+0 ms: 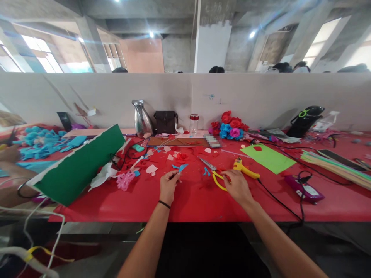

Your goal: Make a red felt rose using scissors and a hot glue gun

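Observation:
My left hand (pixel 169 186) is pinched shut on a small blue paper piece (pixel 182 167) just above the red table cover (pixel 185 200). My right hand (pixel 237 186) rests on the yellow handles of a pair of scissors (pixel 216 175), whose blades point up and left; its fingers curl over the handle. A yellow glue gun (pixel 245 168) lies just beyond the right hand, its black cord running off to the right. A red paper flower (pixel 181 157) and several blue and pink paper scraps lie ahead of the left hand.
A big green sheet (pixel 78 166) tilts up at the left, a pink paper flower (pixel 125 180) beside it. A light green sheet (pixel 269 157), a purple device (pixel 304 188), a paper-flower bouquet (pixel 230 125), a silver vase (pixel 142 119), a jar (pixel 194 122) and a grey partition (pixel 185 96) stand around. Another person's arm (pixel 11 170) shows at the far left.

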Available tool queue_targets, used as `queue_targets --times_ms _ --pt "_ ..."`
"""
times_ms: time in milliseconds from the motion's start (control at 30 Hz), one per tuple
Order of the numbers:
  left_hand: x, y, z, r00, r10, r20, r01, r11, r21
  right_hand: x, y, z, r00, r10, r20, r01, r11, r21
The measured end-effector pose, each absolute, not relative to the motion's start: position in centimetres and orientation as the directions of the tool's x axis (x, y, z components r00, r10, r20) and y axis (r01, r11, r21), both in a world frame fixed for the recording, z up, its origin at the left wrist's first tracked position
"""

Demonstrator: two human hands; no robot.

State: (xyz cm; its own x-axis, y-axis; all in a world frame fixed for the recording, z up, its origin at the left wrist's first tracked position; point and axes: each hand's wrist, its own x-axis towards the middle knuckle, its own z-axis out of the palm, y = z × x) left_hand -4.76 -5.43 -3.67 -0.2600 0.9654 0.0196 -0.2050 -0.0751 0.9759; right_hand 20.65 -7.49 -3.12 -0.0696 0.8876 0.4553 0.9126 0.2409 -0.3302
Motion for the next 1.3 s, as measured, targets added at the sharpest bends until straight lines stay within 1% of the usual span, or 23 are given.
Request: queue_targets --times_ms 67,167,233,300,367,433,600,700,767,833,900,1033,1133,1200,1300 --pt "-4.9 -5.3 -3.9 -0.341 0.939 0.051 -0.191 -0.122 0.974 20.1 -7.7 -2.6 -0.053 0.892 0.45 0.891 0.245 -0.381" --pt "-5.4 -5.0 -4.3 -0.547 0.832 0.087 -0.169 -0.212 0.963 18.8 -7.4 -2.0 -0.02 0.916 0.401 0.872 0.212 -0.442" --pt "-5.7 -4.8 -4.4 -0.651 0.75 0.118 -0.13 -0.264 0.956 17.3 -6.7 -1.6 -0.041 0.936 0.349 0.865 0.208 -0.457" --pt "-5.9 -4.8 -4.5 -0.696 0.7 0.16 -0.078 -0.295 0.952 15.0 -5.6 -1.4 -0.098 0.947 0.306 0.862 0.235 -0.449" --pt "-6.0 -4.8 -4.5 -0.702 0.688 0.184 -0.045 -0.3 0.953 12.1 -4.2 -1.4 -0.151 0.946 0.288 0.853 0.272 -0.445" --pt "-6.1 -4.9 -4.5 -0.699 0.694 0.175 -0.052 -0.293 0.955 9.2 -2.7 -1.4 -0.188 0.944 0.27 0.845 0.296 -0.446" --pt "-6.0 -5.1 -4.4 -0.661 0.741 0.116 -0.145 -0.278 0.95 4.5 -0.4 -1.9 -0.148 0.954 0.261 0.84 0.261 -0.475" --pt "-5.9 -5.1 -4.2 -0.623 0.777 0.088 -0.206 -0.271 0.94 3.9 0.0 -2.2 -0.117 0.955 0.272 0.807 0.251 -0.534" --pt "-5.8 -5.3 -4.1 -0.601 0.797 0.065 -0.258 -0.27 0.928 4.0 -0.1 -2.3 -0.086 0.954 0.287 0.76 0.249 -0.601" --pt "-5.8 -5.4 -3.9 -0.573 0.819 0.036 -0.321 -0.264 0.91 4.5 -0.3 -2.4 -0.046 0.953 0.299 0.683 0.248 -0.687" --pt "-5.7 -5.4 -3.7 -0.532 0.847 -0.002 -0.386 -0.24 0.891 5.1 -0.6 -2.6 -0.013 0.955 0.295 0.57 0.249 -0.783" --pt "-4.9 -4.9 -3.1 -0.427 0.898 -0.108 -0.523 -0.148 0.839 7.0 -1.9 -3.5 0.062 0.969 0.241 0.255 0.218 -0.942" --pt "-3.5 -4.2 -2.6 -0.336 0.929 -0.154 -0.607 -0.089 0.79 8.5 -2.8 -4.2 0.125 0.975 0.185 0.011 0.185 -0.983" --pt "-2.4 -3.8 -2.5 -0.283 0.946 -0.161 -0.634 -0.058 0.771 9.2 -3.3 -4.4 0.141 0.979 0.147 -0.127 0.165 -0.978" --pt "-1.2 -3.8 -2.5 -0.239 0.958 -0.155 -0.639 -0.035 0.769 9.6 -3.7 -4.3 0.122 0.988 0.098 -0.288 0.129 -0.949"
